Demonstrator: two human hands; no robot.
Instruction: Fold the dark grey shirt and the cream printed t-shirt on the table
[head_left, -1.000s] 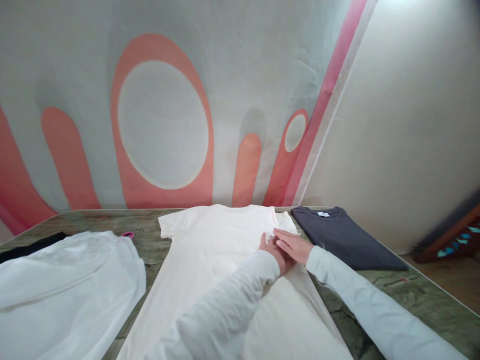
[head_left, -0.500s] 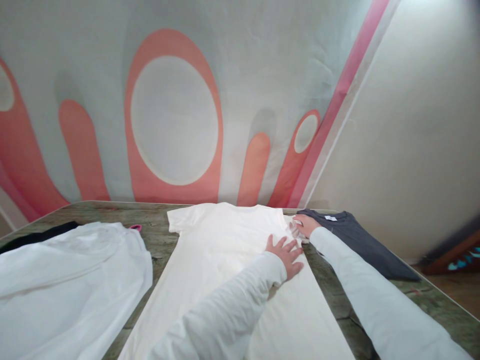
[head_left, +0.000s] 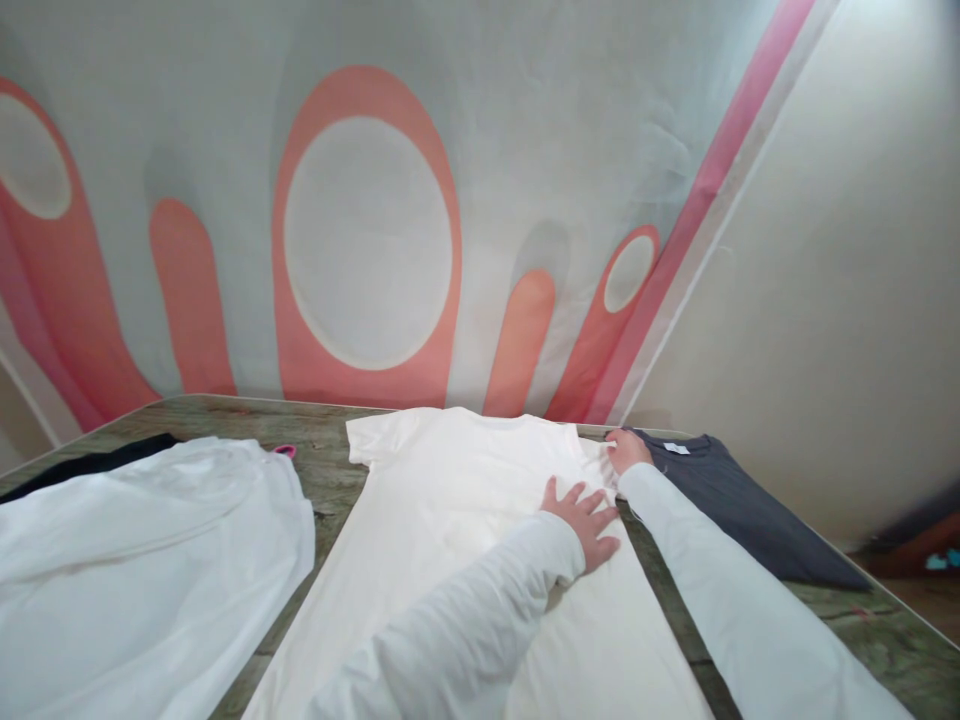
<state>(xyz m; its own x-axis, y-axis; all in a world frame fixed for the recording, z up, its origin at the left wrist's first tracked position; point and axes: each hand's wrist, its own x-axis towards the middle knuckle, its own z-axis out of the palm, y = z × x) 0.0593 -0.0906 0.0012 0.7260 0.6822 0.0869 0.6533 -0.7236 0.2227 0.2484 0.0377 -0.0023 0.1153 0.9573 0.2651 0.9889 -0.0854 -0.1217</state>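
Observation:
A white T-shirt (head_left: pixel 450 500) lies spread out before me, its neckline at the table's far edge and its left sleeve flat. My left hand (head_left: pixel 585 522) rests on the shirt's upper right side, palm down with fingers spread. At the shirt's right sleeve, my right hand (head_left: pixel 628 452) has its fingers closed on the sleeve fabric, which is bunched and creased there. The fingertips of that hand are partly hidden.
A white garment (head_left: pixel 150 570) lies loosely at the left, over a black one (head_left: pixel 90 467), with a small pink item (head_left: pixel 285 451) by its edge. Right of the shirt is a folded dark grey T-shirt (head_left: pixel 742 510). The wood-patterned table (head_left: pixel 330 440) meets a printed wall behind.
My right hand has shifted slightly outward and drawn the sleeve out flatter. My left hand stays on the shirt. The whole view has moved a little to the left.

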